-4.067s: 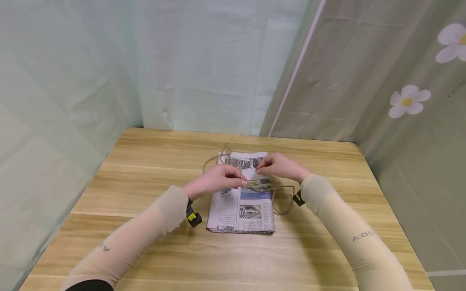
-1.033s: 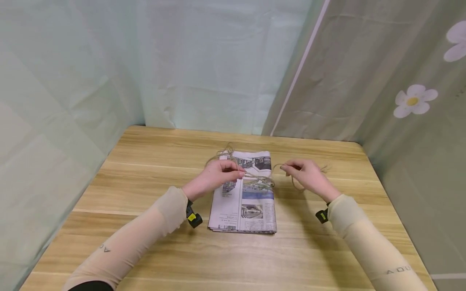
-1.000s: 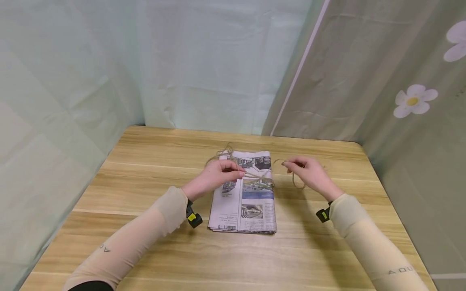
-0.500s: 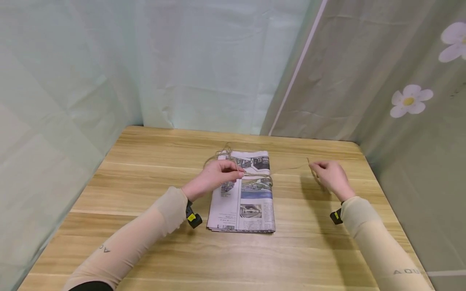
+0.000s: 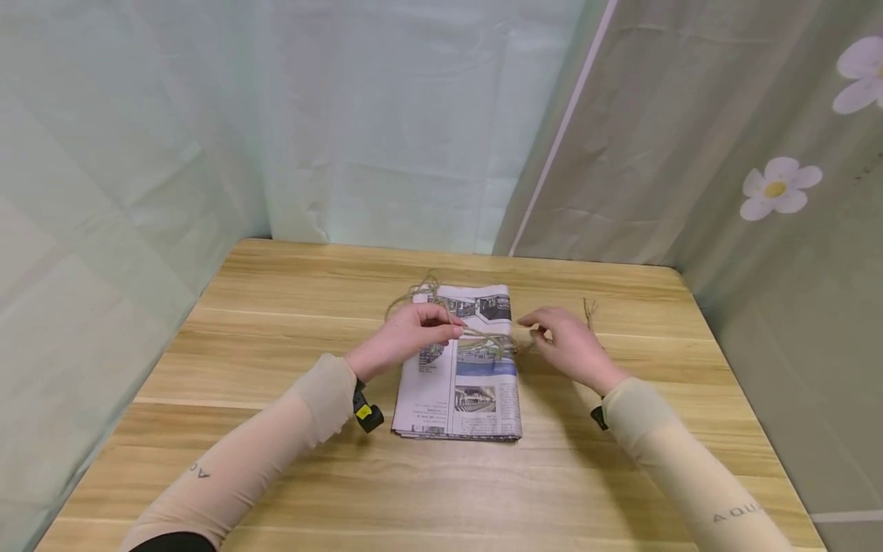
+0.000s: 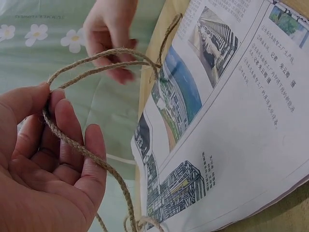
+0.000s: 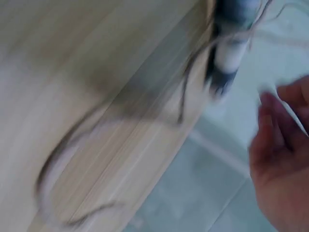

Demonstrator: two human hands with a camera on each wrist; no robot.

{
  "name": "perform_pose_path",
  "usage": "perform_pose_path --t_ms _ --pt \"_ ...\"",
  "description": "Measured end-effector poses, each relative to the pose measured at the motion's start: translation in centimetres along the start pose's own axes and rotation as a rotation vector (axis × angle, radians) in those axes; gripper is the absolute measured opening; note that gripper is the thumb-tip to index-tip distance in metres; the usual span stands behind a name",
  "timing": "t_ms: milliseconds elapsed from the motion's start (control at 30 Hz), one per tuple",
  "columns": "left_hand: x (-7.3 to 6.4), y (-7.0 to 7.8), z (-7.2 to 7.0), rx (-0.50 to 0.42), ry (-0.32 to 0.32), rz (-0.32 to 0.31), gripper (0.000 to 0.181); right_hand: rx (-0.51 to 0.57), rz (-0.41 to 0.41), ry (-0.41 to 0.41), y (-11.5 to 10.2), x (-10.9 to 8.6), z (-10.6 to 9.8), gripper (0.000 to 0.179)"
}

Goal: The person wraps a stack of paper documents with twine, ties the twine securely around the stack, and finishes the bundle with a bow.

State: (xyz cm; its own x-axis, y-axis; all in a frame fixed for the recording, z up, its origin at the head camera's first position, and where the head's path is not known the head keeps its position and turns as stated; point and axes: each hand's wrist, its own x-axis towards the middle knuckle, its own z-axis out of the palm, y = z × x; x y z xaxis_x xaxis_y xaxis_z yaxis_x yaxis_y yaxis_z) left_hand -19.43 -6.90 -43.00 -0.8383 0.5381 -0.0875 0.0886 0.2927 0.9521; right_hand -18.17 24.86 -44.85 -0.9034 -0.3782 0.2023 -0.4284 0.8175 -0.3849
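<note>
A folded newspaper stack [image 5: 424, 395] lies on the table, with jute twine [image 5: 483, 333] across its upper half. My left hand [image 5: 403, 337] is over the paper; in the left wrist view its thumb and forefinger pinch the twine [image 6: 116, 171], lifting a loop off the page. Just beyond the paper's right edge is my right hand [image 5: 572, 353], fingers loosely bent. The right wrist view is blurred, but no twine shows between that hand's fingers [image 7: 265, 130]; a loose length of twine [image 7: 41, 188] curves over the table beside it.
More twine [image 5: 429, 287] bunches at the paper's top left corner. A frayed twine end [image 5: 590, 313] shows behind the right hand. The wooden table [image 5: 276, 291] meets pale curtains [image 5: 414, 153] at the back and sides.
My right hand drew the twine end out to the right, let it go and came back left toward the paper's edge. The left hand has kept its pinch in the same place.
</note>
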Motion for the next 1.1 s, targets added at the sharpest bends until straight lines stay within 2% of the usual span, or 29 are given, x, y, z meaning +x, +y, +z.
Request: perform_pose_path --t_ms 100,233,400,533,633,700,833,900,967,1100 --pt "0.0 0.1 0.2 0.011 0.007 0.002 0.022 0.024 -0.045 -0.112 -0.9 0.7 1.3 0.023" --pt "0.1 0.1 0.4 0.003 -0.003 0.011 0.024 0.055 -0.003 -0.167 -0.9 0.9 2.4 0.021" --pt "0.0 0.0 0.5 -0.032 0.020 -0.001 0.024 0.097 0.017 -0.160 -0.6 0.4 2.4 0.022" --pt "0.1 -0.4 0.5 -0.146 0.066 0.018 0.023 0.094 0.014 -0.091 -0.6 -0.1 1.8 0.021" --pt "0.4 -0.7 0.4 -0.280 0.094 0.061 0.028 0.106 0.019 -0.047 -0.8 -0.4 1.0 0.018" --pt "0.4 -0.8 0.2 -0.413 0.105 0.074 0.028 0.112 0.015 -0.031 -0.9 -0.6 0.5 0.017" --pt "0.3 -0.5 -0.3 -0.753 0.093 0.073 0.017 0.093 -0.018 -0.002 -1.0 -1.0 -0.2 0.011" --pt "0.3 -0.3 -0.8 -0.933 0.067 0.088 0.010 0.082 -0.031 0.015 -1.0 -1.1 -0.4 0.010" --pt "0.1 -0.3 -1.3 -1.068 0.037 0.104 0.009 0.069 -0.037 0.029 -1.1 -1.3 -0.6 0.011" --pt "-0.3 -0.5 -2.5 -1.245 0.048 0.124 0.022 0.056 -0.025 0.040 -1.2 -1.6 -0.9 0.012"
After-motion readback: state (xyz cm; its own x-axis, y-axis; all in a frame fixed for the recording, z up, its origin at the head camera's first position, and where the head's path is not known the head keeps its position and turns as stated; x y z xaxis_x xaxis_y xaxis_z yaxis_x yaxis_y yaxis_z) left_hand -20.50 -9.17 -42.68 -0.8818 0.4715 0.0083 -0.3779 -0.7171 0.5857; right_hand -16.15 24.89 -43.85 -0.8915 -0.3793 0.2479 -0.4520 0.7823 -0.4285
